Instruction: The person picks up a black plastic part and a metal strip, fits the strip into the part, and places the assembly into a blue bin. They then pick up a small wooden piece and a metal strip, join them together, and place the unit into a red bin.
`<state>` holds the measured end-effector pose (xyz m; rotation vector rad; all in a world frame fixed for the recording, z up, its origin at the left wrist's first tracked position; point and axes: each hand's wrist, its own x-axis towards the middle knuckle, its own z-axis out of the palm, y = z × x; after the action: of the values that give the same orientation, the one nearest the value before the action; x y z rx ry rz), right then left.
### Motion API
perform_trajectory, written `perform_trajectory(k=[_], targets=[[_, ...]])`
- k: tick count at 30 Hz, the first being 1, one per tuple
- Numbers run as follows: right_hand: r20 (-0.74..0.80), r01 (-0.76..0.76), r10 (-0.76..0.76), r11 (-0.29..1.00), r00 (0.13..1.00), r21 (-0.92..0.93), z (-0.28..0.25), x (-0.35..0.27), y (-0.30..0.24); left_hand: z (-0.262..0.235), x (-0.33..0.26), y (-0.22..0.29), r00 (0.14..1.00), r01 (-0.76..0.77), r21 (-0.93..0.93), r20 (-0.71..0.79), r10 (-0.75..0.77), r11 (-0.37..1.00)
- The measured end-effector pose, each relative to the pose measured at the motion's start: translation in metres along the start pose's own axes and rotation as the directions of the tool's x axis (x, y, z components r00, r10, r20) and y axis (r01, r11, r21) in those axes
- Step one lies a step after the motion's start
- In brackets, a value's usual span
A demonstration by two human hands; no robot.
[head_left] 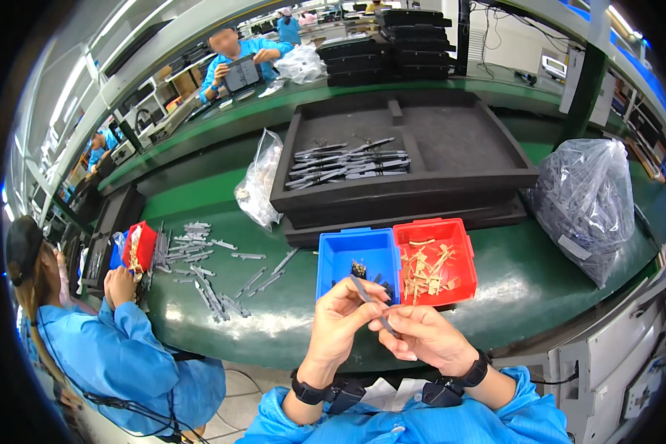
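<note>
A thin grey strip [360, 288] slants between my hands, just in front of two small bins. My left hand [339, 318] pinches its upper part between thumb and fingers. Around its lower end the fingers of my right hand [431, 334] are closed. Directly behind my hands stands a blue bin [338, 251] with small dark and brass-coloured parts inside, partly covered by my fingers. Touching it on the right, a red bin [462, 285] holds a loose heap of tan, flat pieces [425, 270]. Any small part between my fingertips is too hidden to make out.
Loose grey strips [213, 296] lie scattered on the green table [288, 333] to the left. Behind the bins, a large black tray [451, 140] holds more strips. Plastic bags stand either side, the bigger bag [584, 211] at right. A co-worker [118, 348] sits close at left.
</note>
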<state>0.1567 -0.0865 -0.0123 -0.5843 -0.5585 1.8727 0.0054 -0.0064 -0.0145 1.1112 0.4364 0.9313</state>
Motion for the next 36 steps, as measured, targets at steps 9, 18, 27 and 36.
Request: perform_trajectory(k=[9, 18, 27, 36], targets=[[-0.205, 0.218, -0.315, 0.895, 0.927, -0.389, 0.009, -0.004, -0.009, 0.022, -0.018, -0.004, 0.988, -0.147, 0.249, -0.002, 0.152, 0.957], [-0.192, 0.199, -0.3, 0.886, 0.934, -0.419, 0.009, -0.005, -0.006, 0.012, -0.01, -0.003, 0.994, 0.017, 0.078, -0.108, -0.009, 0.997], [-0.186, 0.195, -0.303, 0.874, 0.935, -0.446, 0.01, -0.008, -0.006, 0.009, -0.009, 0.001, 0.999, -0.01, 0.114, -0.037, 0.014, 0.993], [-0.203, 0.189, -0.311, 0.865, 0.928, -0.464, 0.012, -0.008, -0.005, 0.01, -0.01, 0.0, 0.997, -0.021, 0.202, -0.075, 0.036, 0.979]])
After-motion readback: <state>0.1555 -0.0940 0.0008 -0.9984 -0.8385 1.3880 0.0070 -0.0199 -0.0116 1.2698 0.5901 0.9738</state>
